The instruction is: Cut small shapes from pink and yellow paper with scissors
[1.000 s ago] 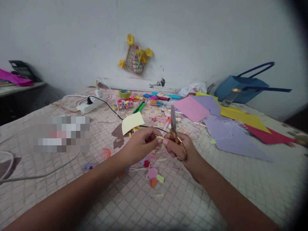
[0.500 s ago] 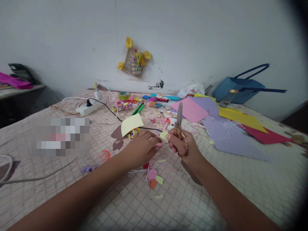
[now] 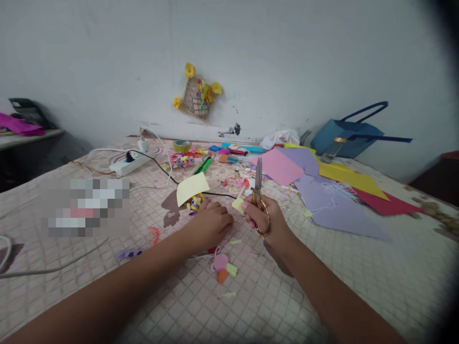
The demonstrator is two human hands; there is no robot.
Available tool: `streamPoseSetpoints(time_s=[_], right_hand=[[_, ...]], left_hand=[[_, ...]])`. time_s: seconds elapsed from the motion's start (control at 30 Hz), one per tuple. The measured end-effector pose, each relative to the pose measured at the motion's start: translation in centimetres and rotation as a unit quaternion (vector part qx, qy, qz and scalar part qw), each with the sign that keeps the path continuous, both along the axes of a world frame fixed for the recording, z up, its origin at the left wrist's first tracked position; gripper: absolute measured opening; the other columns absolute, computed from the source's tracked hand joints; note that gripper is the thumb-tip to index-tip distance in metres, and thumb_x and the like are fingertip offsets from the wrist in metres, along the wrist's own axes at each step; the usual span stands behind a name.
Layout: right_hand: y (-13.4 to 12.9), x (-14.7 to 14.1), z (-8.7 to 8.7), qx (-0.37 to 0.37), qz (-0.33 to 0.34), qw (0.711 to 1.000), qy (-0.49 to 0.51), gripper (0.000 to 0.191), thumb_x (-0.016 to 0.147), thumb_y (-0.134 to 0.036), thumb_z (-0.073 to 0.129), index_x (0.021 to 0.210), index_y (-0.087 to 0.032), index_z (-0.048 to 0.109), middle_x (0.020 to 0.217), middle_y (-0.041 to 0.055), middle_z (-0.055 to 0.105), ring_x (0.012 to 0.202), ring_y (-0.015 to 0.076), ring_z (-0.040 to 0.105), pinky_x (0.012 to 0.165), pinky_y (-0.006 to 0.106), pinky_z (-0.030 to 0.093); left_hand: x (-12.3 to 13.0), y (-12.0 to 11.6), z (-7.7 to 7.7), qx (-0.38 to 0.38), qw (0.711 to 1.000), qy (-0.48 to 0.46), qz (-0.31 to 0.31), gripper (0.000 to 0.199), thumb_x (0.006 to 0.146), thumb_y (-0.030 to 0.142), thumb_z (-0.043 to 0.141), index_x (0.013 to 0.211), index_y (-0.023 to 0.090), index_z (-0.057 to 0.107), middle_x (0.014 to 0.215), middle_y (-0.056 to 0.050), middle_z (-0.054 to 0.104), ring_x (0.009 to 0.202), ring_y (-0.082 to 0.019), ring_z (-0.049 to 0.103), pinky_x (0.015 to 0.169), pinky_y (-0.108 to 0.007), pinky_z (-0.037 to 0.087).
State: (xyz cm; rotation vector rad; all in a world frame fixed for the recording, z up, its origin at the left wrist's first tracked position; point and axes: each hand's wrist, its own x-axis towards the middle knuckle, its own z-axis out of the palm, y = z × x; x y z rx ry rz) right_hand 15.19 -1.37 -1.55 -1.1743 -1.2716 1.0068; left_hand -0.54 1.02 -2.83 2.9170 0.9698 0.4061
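Near the middle of the table, my left hand has its fingers curled round a pale yellow paper sheet and a small purple-and-yellow item; which fingers grip which is hidden. My right hand holds scissors with gold handles, blades pointing up and together. A small pale yellow paper piece is pinched at its thumb, between the two hands. Below them lie a pink paper circle, an orange piece and pale yellow scraps.
A white power strip with cables lies at the left. Behind the hands are a green cutter, tape and paper scraps. Purple, pink and yellow sheets lie right, beside a blue bag.
The view has shifted slightly, so most things appear further left. The left hand's fingers and the yellow sheet have turned a little, showing more of the purple-and-yellow item.
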Motion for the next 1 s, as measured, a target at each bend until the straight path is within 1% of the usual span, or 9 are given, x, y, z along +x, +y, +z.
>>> streamPoseSetpoints(time_s=[0.1, 0.2, 0.33, 0.43, 0.53, 0.63, 0.73, 0.83, 1.0], right_hand=[[0.14, 0.12, -0.12, 0.001, 0.000, 1.000, 0.002, 0.021, 0.063, -0.034, 0.061, 0.063, -0.018, 0.048, 0.042, -0.0077, 0.044, 0.031, 0.0050, 0.036, 0.031, 0.017, 0.028], [0.37, 0.32, -0.32, 0.003, 0.003, 1.000, 0.002, 0.021, 0.064, -0.035, 0.061, 0.062, -0.018, 0.048, 0.041, -0.0074, 0.044, 0.031, 0.0052, 0.037, 0.030, 0.017, 0.028], [0.57, 0.50, -0.39, 0.010, 0.001, 1.000, 0.003, 0.021, 0.065, -0.035, 0.060, 0.063, -0.018, 0.048, 0.042, -0.0071, 0.044, 0.031, 0.0051, 0.037, 0.030, 0.017, 0.027], [0.60, 0.52, -0.36, 0.017, -0.004, 1.000, 0.000, 0.022, 0.065, -0.035, 0.061, 0.063, -0.018, 0.047, 0.043, -0.0072, 0.044, 0.031, 0.0049, 0.036, 0.030, 0.017, 0.027], [0.59, 0.50, -0.43, 0.022, -0.005, 1.000, -0.005, 0.023, 0.065, -0.036, 0.061, 0.062, -0.018, 0.047, 0.041, -0.0075, 0.043, 0.031, 0.0052, 0.035, 0.030, 0.017, 0.028], [0.55, 0.46, -0.53, 0.021, -0.004, 1.000, -0.010, 0.022, 0.065, -0.036, 0.060, 0.062, -0.018, 0.047, 0.041, -0.0079, 0.042, 0.031, 0.0055, 0.036, 0.030, 0.018, 0.028], [0.52, 0.46, -0.56, 0.018, 0.003, 1.000, -0.017, 0.021, 0.066, -0.035, 0.060, 0.063, -0.018, 0.047, 0.042, -0.0080, 0.043, 0.031, 0.0052, 0.035, 0.031, 0.018, 0.028], [0.54, 0.52, -0.59, 0.014, 0.012, 1.000, -0.023, 0.020, 0.067, -0.034, 0.059, 0.064, -0.018, 0.047, 0.043, -0.0081, 0.043, 0.032, 0.0050, 0.036, 0.032, 0.017, 0.029], [0.54, 0.57, -0.51, 0.014, 0.015, 0.999, -0.029, 0.021, 0.066, -0.034, 0.060, 0.062, -0.018, 0.047, 0.042, -0.0081, 0.042, 0.032, 0.0055, 0.036, 0.032, 0.018, 0.029]], left_hand=[[0.04, 0.12, -0.09, -0.026, 0.999, -0.017, 0.007, 0.016, 0.080, 0.017, 0.045, 0.080, 0.017, 0.061, 0.083, -0.006, 0.064, 0.088, -0.021, 0.051, 0.088, -0.041, 0.031], [-0.02, 0.28, -0.20, -0.051, 0.998, -0.033, 0.019, 0.016, 0.076, 0.014, 0.047, 0.084, 0.017, 0.061, 0.083, -0.006, 0.064, 0.088, -0.022, 0.053, 0.087, -0.040, 0.034], [-0.21, 0.40, -0.16, -0.062, 0.996, -0.055, 0.043, 0.023, 0.075, 0.015, 0.046, 0.093, 0.017, 0.060, 0.088, -0.008, 0.064, 0.087, -0.022, 0.055, 0.080, -0.037, 0.040], [-0.39, 0.47, -0.09, -0.069, 0.994, -0.071, 0.046, 0.033, 0.072, 0.010, 0.045, 0.101, 0.016, 0.060, 0.093, -0.009, 0.064, 0.089, -0.021, 0.056, 0.079, -0.033, 0.042], [-0.53, 0.62, -0.12, -0.072, 0.993, -0.079, 0.043, 0.032, 0.072, 0.008, 0.043, 0.094, 0.015, 0.064, 0.090, -0.009, 0.066, 0.089, -0.021, 0.057, 0.080, -0.032, 0.042], [-0.62, 0.68, -0.18, -0.088, 0.992, -0.081, 0.044, 0.029, 0.073, 0.008, 0.042, 0.086, 0.016, 0.067, 0.083, -0.006, 0.068, 0.082, -0.019, 0.061, 0.075, -0.029, 0.044], [-0.64, 0.52, -0.06, -0.106, 0.990, -0.083, 0.050, 0.029, 0.073, 0.008, 0.041, 0.086, 0.017, 0.066, 0.082, -0.005, 0.070, 0.077, -0.017, 0.062, 0.070, -0.026, 0.045], [-0.60, 0.27, 0.20, -0.114, 0.988, -0.083, 0.057, 0.028, 0.072, 0.009, 0.042, 0.085, 0.017, 0.066, 0.084, -0.005, 0.070, 0.079, -0.018, 0.062, 0.071, -0.026, 0.045], [-0.60, 0.07, 0.37, -0.113, 0.989, -0.075, 0.063, 0.033, 0.071, 0.007, 0.040, 0.092, 0.016, 0.063, 0.087, -0.006, 0.067, 0.082, -0.018, 0.060, 0.073, -0.027, 0.044]])
